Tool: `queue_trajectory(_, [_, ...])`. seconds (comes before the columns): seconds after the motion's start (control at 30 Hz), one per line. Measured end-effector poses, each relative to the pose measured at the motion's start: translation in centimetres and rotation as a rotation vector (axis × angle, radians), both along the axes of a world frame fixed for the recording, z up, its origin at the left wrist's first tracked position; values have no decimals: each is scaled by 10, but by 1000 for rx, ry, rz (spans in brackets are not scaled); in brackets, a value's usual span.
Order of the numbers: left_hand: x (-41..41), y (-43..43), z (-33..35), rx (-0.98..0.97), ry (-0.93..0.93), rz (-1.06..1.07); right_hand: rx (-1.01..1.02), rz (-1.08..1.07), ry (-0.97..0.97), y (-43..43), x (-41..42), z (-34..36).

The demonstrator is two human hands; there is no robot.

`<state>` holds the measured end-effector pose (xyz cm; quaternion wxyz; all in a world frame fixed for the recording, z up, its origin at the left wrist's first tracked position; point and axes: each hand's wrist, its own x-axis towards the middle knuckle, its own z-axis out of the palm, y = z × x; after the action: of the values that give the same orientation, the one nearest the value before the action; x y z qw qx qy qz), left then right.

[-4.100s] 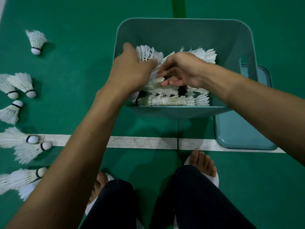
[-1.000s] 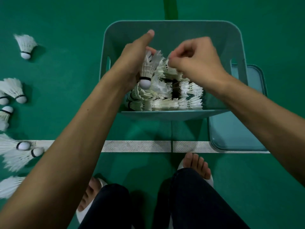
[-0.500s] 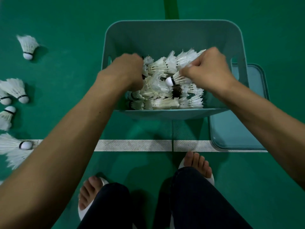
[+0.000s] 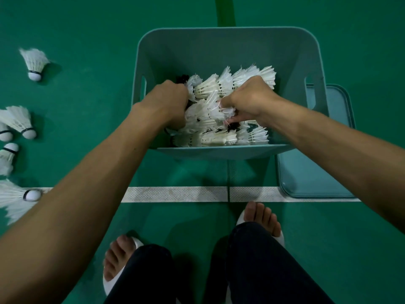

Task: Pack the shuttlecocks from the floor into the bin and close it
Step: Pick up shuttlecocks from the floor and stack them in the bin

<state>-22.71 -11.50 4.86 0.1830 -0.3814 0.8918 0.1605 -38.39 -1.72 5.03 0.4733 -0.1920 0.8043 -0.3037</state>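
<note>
Shuttlecocks [image 4: 219, 126] heaped in bin [image 4: 219, 32]; packing step under way. Right hand [image 4: 249, 99] pinches feathers; left hand [image 4: 168, 102] buried in heap (grip hidden, cannot tell). Next, likely: reach left for floor strays [image 4: 22, 121], then lid [image 4: 313, 167], right of bin.

Left hand [image 4: 166, 102] and right hand [image 4: 249, 99]: fingertips sunk in the shuttlecock pile [image 4: 210, 88], grip unreadable. Lid [image 4: 311, 172] partly hidden behind bin [image 4: 219, 51] and right forearm. Floor shuttlecocks [image 4: 8, 194] cropped at left edge. Top-left shuttlecock [image 4: 34, 62] blurred.
</note>
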Motion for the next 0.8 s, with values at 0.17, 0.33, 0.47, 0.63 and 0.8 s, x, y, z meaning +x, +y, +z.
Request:
queue_trajectory(0.17, [7,-8,15,-73,118,69,-40,-93,-138,-5,-7,3])
queue_trajectory(0.33, [2,-3,1,-56,152,62,122,31,-12,-7,-7,-4])
queue_trajectory(0.47, [2,-3,-16,-62,128,6,153,68,81,-9,-8,-2])
queue_trajectory(0.63, [2,-8,-15,-120,92,-28,131,47,35,0,-14,4])
queue_trajectory(0.8, [1,-6,-13,-108,90,-5,89,38,61,17,-20,12])
